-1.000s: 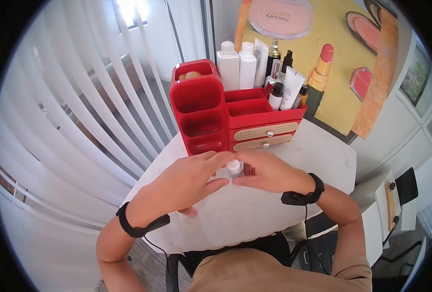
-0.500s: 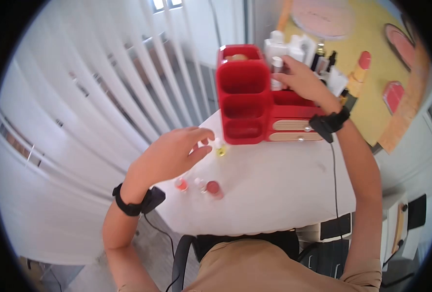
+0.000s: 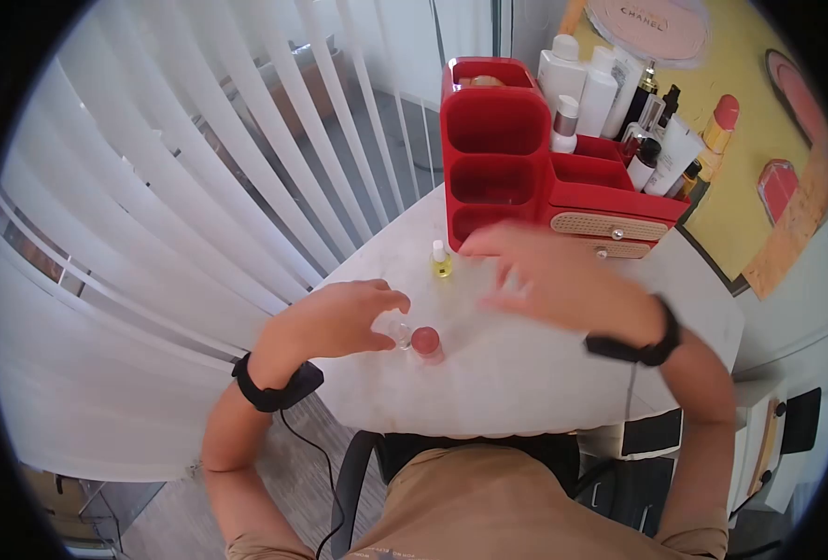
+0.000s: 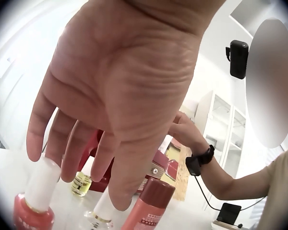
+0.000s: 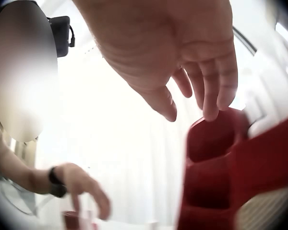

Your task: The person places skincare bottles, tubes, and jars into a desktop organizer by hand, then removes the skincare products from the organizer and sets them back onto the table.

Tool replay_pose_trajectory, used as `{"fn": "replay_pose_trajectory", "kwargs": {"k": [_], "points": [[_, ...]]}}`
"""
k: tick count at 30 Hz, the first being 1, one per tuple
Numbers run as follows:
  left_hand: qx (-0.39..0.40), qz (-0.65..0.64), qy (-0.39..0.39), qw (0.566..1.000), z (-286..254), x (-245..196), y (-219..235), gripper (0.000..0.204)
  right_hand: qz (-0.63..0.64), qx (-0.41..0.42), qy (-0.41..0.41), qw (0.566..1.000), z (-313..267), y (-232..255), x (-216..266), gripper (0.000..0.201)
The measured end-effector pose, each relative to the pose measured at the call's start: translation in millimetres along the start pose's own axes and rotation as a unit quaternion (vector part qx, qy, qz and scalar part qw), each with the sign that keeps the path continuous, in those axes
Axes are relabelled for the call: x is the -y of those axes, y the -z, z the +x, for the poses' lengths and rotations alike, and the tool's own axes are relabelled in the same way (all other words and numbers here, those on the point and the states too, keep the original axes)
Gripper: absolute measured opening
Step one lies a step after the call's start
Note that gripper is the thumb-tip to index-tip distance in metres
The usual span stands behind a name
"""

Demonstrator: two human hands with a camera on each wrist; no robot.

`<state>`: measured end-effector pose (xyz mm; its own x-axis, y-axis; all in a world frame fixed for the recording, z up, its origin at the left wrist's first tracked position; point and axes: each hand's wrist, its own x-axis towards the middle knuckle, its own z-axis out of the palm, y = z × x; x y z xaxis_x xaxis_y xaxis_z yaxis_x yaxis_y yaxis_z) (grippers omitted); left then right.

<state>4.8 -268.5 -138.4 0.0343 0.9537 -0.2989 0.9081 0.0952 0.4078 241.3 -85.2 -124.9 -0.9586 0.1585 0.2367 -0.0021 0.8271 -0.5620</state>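
My left hand (image 3: pixel 335 319) hovers low over the table's left part, its fingers loosely bent and holding nothing. In the left wrist view, its fingertips overlap the white cap of a coral nail polish bottle (image 4: pixel 34 213), which the hand hides in the head view. By the thumb stand a clear nail polish bottle (image 3: pixel 401 334) and a pink bottle with a dark red cap (image 3: pixel 426 343). A yellow nail polish bottle (image 3: pixel 442 261) stands farther back. My right hand (image 3: pixel 568 280), blurred, is over the table before the red organizer (image 3: pixel 542 201), fingers spread and nothing in them.
In the organizer stands a white bottle with a silver cap (image 3: pixel 564 123). Taller white bottles (image 3: pixel 598 91), a white tube (image 3: pixel 675 154) and several smaller bottles fill its right side. Two drawers (image 3: pixel 610 227) face the front. White vertical blinds (image 3: pixel 199 187) hang at the left.
Both hands were together at a small white-capped bottle; my right hand then took it to the organizer, where it now stands. That hand has come back empty toward the table. The left has shifted over the small bottles.
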Motion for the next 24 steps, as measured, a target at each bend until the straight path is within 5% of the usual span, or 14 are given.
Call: {"fn": "replay_pose_trajectory", "kwargs": {"k": [5,9,12,16,18,24], "points": [[0.014,0.032,-0.062,0.997,20.0,8.7,-14.3,0.023,-0.02,0.107,0.084,0.99,2.5,-79.7,10.2,0.032],[-0.015,0.036,-0.078,0.996,24.2,5.5,-12.7,0.019,0.01,0.088,0.068,0.994,2.7,-86.1,6.7,0.025],[0.04,0.055,-0.042,0.997,32.4,-5.1,-4.0,0.021,0.023,0.067,0.062,0.996,0.6,-89.9,5.1,0.024],[0.017,0.046,-0.031,0.998,36.9,-20.0,9.3,0.021,0.067,0.068,0.047,0.994,-1.6,-83.5,12.4,0.021],[-0.094,0.05,-0.114,0.988,36.2,-20.7,19.4,0.019,0.125,0.061,-0.012,0.99,-5.0,-60.8,17.6,0.022],[-0.255,0.004,-0.165,0.953,49.4,-62.3,79.2,0.013,0.003,-0.257,-0.035,0.966,-18.0,79.9,18.1,0.029]]}}
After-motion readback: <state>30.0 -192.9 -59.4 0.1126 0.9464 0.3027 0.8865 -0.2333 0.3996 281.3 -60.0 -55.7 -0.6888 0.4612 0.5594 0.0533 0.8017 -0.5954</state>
